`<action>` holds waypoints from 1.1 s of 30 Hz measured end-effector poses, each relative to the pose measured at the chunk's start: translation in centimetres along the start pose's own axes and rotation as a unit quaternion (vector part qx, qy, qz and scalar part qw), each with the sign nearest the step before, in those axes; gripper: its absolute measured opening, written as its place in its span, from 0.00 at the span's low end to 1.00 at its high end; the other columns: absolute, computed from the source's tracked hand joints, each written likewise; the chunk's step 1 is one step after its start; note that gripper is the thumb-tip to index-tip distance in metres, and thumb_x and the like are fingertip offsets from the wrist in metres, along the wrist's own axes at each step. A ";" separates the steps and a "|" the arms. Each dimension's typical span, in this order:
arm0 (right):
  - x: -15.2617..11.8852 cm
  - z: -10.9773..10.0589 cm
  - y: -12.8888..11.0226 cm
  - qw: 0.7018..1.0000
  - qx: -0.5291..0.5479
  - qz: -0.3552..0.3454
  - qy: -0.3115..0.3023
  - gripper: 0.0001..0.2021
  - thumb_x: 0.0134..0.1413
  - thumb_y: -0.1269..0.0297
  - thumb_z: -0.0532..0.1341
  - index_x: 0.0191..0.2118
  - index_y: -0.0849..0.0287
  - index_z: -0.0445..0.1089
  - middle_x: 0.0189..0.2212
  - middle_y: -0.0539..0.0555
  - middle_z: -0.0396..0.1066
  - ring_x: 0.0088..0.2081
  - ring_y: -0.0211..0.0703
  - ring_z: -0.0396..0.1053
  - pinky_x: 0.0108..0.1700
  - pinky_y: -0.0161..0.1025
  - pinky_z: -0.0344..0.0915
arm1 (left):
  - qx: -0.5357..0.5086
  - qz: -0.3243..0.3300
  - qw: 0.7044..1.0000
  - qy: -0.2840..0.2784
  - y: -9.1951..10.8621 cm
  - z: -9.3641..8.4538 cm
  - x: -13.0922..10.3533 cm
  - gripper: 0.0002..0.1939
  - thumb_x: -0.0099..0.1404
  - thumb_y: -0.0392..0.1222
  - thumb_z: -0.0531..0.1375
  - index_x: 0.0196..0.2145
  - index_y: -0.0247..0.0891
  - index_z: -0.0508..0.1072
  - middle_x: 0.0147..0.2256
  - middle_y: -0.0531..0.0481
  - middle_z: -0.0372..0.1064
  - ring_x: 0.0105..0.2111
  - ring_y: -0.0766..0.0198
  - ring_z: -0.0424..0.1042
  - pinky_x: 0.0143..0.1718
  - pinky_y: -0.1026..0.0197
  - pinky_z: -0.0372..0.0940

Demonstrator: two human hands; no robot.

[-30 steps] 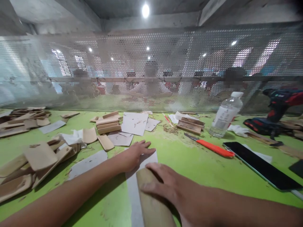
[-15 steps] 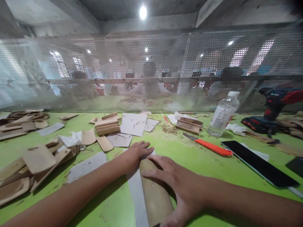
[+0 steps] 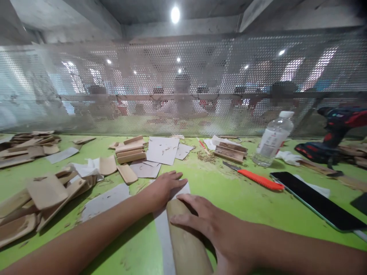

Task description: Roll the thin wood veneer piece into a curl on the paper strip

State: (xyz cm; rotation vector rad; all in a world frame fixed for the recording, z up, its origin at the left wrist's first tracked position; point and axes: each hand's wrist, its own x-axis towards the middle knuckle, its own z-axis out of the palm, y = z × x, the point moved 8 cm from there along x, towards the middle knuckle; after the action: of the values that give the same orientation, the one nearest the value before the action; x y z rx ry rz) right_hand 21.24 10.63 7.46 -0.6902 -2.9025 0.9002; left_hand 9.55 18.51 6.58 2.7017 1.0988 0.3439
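Note:
A curved piece of split bamboo [image 3: 186, 238] lies hollow side down on a pale grey paper strip [image 3: 164, 236], its near end cut off by the frame. My right hand [image 3: 210, 223] grips it from the right, fingers over the top and the thumb low near the frame's bottom edge. Flat across the strip's far part rests my left hand [image 3: 164, 190], with its fingers stretched out just beyond the bamboo's far end. Both lie on the green tabletop [image 3: 126, 244].
Cut bamboo pieces [image 3: 47, 193] are heaped at left, others [image 3: 130, 152] stacked behind. To the right are an orange-handled knife [image 3: 260, 179], a phone [image 3: 315, 200], a water bottle [image 3: 272, 141] and a cordless drill [image 3: 334, 130]. A perforated screen [image 3: 137, 122] closes the back.
My right hand and the bamboo have slid a little toward me along the paper strip, showing more of the strip's far end. My left hand has stayed nearly still.

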 end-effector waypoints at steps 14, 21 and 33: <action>-0.6 0.1 0.6 0.999 -0.022 0.020 0.020 0.62 0.34 0.36 0.75 0.74 0.50 0.52 0.75 0.72 0.37 0.72 0.87 0.40 0.67 0.79 0.37 | -0.005 -0.004 1.000 0.018 -0.4 -0.1 0.0 0.29 0.69 0.33 0.59 0.67 0.36 0.68 0.68 0.35 0.59 0.68 0.42 0.59 0.65 0.40 0.59; -0.6 0.7 1.3 0.999 -0.017 0.014 0.025 0.66 0.28 0.34 0.76 0.75 0.51 0.51 0.75 0.73 0.35 0.71 0.89 0.39 0.66 0.79 0.43 | -0.027 0.001 0.999 0.031 -0.7 0.0 -0.1 0.29 0.71 0.36 0.61 0.68 0.45 0.67 0.69 0.42 0.59 0.69 0.46 0.58 0.67 0.42 0.55; -0.5 0.4 0.9 1.000 0.000 0.008 0.028 0.65 0.33 0.36 0.76 0.75 0.51 0.48 0.76 0.73 0.27 0.73 0.85 0.36 0.67 0.76 0.43 | -0.017 -0.004 1.000 0.024 -0.6 -0.1 0.0 0.28 0.70 0.30 0.56 0.66 0.41 0.68 0.69 0.40 0.60 0.68 0.46 0.59 0.67 0.42 0.58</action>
State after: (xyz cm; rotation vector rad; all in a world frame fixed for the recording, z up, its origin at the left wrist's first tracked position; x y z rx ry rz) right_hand 22.04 10.87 6.65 -0.7286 -2.8529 0.8683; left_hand 9.09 18.94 6.51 2.6723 1.1053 0.4237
